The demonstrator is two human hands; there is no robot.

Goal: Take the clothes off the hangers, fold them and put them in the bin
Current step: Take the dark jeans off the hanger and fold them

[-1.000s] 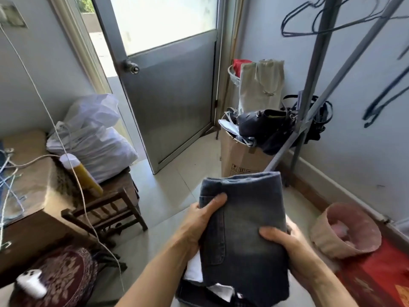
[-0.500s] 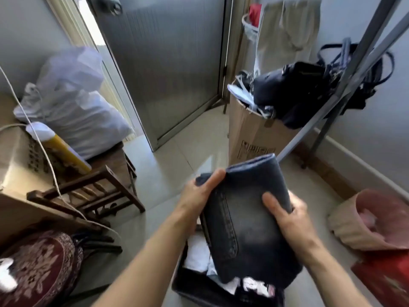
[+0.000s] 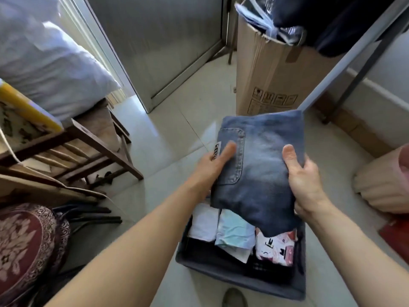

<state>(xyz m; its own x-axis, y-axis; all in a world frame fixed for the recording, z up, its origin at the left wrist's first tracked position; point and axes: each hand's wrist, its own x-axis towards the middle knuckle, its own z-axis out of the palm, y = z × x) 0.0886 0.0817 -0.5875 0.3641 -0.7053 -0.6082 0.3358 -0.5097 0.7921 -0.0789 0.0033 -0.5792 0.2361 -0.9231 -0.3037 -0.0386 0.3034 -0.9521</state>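
Note:
Folded blue jeans [image 3: 263,165] are held flat between both hands above the far half of a dark grey fabric bin [image 3: 239,278] on the floor. My left hand [image 3: 212,165] grips the jeans' left edge near the back pocket, thumb on top. My right hand [image 3: 303,180] grips the right edge. Inside the bin lie folded clothes: a white piece [image 3: 203,224], a light blue one [image 3: 234,235] and a pink-and-white printed one [image 3: 276,247]. The jeans hide the bin's far part.
A cardboard box [image 3: 272,78] stuffed with bags stands behind the bin, beside the grey legs of a rack [image 3: 345,49]. A wooden stool [image 3: 93,149] and white bags [image 3: 48,63] sit left, a pink basket [image 3: 385,182] right, a patterned cushion [image 3: 26,247] bottom left.
The view has tipped down toward the floor and the bin has come into sight. Both hands have lowered the folded jeans from chest height to just over the bin.

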